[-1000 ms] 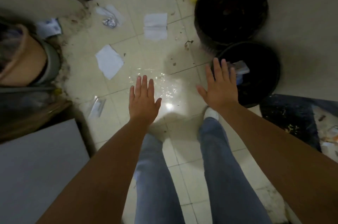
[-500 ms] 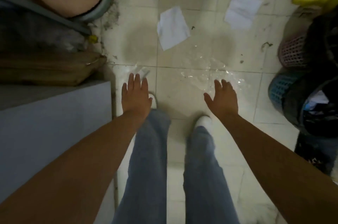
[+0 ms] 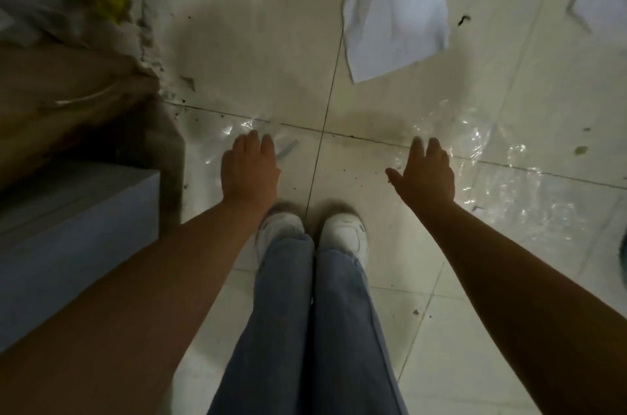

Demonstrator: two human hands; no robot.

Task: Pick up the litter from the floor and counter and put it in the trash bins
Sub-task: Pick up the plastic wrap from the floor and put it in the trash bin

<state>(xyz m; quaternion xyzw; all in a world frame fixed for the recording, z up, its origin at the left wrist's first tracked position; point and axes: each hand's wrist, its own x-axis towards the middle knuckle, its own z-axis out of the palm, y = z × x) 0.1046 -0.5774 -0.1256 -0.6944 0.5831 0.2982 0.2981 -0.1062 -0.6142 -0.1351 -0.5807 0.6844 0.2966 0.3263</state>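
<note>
Crinkled clear plastic (image 3: pixel 488 160), creased paper (image 3: pixel 397 11)

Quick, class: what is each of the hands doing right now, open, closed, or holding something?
Left hand: open, fingers spread, holding nothing.
Right hand: open, fingers spread, holding nothing.

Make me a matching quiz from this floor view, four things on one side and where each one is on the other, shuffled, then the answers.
Things:
1. white paper sheet
2. left hand
3. right hand
4. white shoes

Places:
A. over the small clear plastic piece near the grey block
B. bottom centre, side by side under the jeans
C. flat on the tiles, upper right
D. at the edge of the big crinkled clear plastic

Pairs: 1-C, 2-A, 3-D, 4-B
</note>
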